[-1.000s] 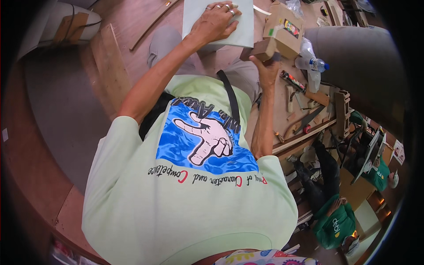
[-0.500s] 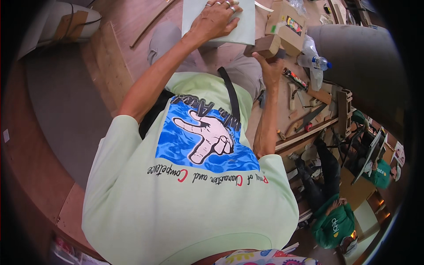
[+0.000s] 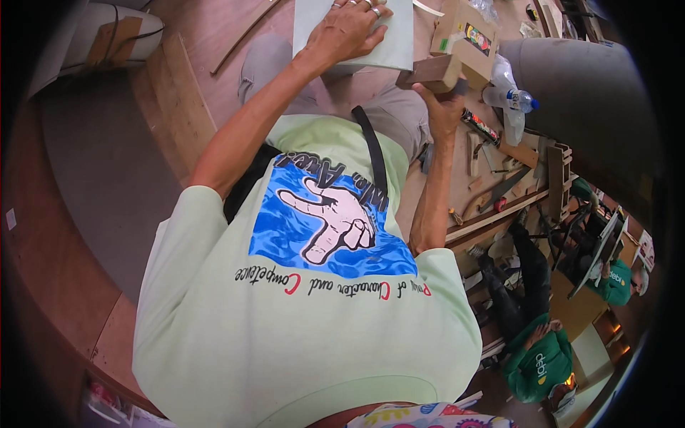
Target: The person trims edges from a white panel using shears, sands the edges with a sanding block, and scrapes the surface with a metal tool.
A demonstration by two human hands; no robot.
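Note:
Across my lap lies a pale grey-green board, its far end cut off by the picture's top. My left hand, with rings on its fingers, rests flat on the board, fingers pointing away. My right hand is wrapped round a brown wooden block, thumb on its near side. The block sits at the near right corner of the board; I cannot tell whether they touch. Some fingers of the right hand are hidden behind the block, along with something dark by them.
A cardboard box stands right beyond the block. Nearby lie a plastic bottle, a dark tube, a handsaw and wood pieces. A large grey cylinder rises at right. Two people in green are at lower right.
My right hand and the wooden block have shifted slightly to the right. The left hand stays in nearly the same place on the board.

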